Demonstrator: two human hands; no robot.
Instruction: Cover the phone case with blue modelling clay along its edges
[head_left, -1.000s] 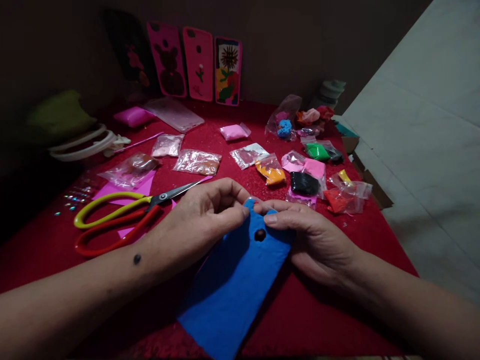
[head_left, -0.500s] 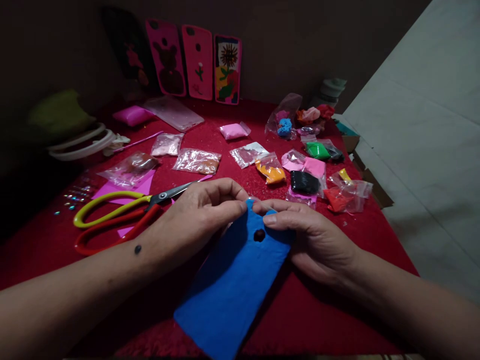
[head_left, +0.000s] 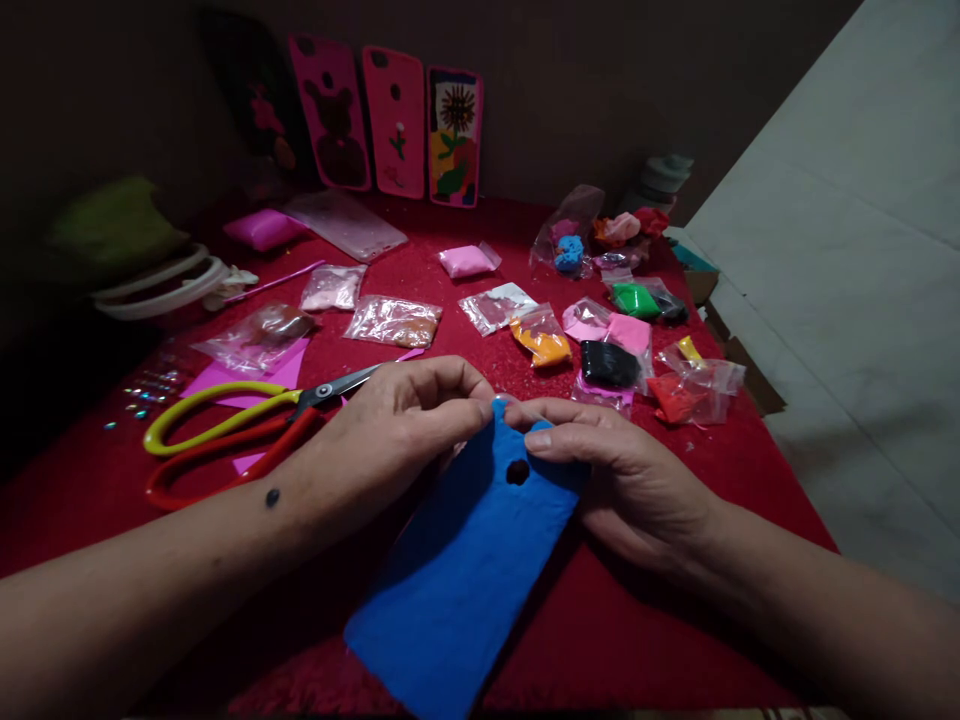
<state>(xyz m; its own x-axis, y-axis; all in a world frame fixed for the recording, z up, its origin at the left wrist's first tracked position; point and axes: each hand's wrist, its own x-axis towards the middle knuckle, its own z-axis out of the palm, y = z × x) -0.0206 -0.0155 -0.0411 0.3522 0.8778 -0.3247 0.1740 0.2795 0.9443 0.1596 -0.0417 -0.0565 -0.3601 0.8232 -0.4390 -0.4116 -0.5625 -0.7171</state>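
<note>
The flat, rectangular, bright blue piece [head_left: 450,560] has one plain colour, except for a dark roundish spot [head_left: 517,472]. The textile cloth [head_left: 660,630] is deep red. The metal-bladed scissors [head_left: 311,402] have one yellow handle and one red. The pink rectangular phone case [head_left: 334,130] bears a brown bear pattern.
</note>
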